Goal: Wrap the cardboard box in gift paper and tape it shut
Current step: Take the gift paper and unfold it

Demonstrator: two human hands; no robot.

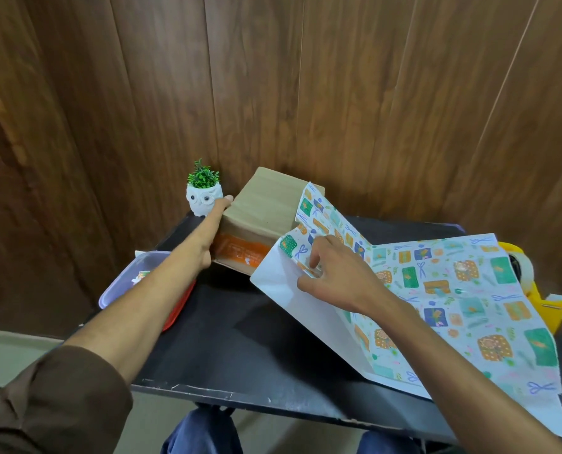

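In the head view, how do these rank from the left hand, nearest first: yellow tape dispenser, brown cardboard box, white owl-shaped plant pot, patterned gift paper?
1. Brown cardboard box: the left hand touches its left side.
2. White owl-shaped plant pot: just beyond the fingertips.
3. Patterned gift paper: over the box's right side.
4. Yellow tape dispenser: far right, past the paper.

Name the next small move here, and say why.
Probably pull the gift paper across the cardboard box: the right hand pinches its edge, the left hand steadies the box's side, and most of the box's top is bare.
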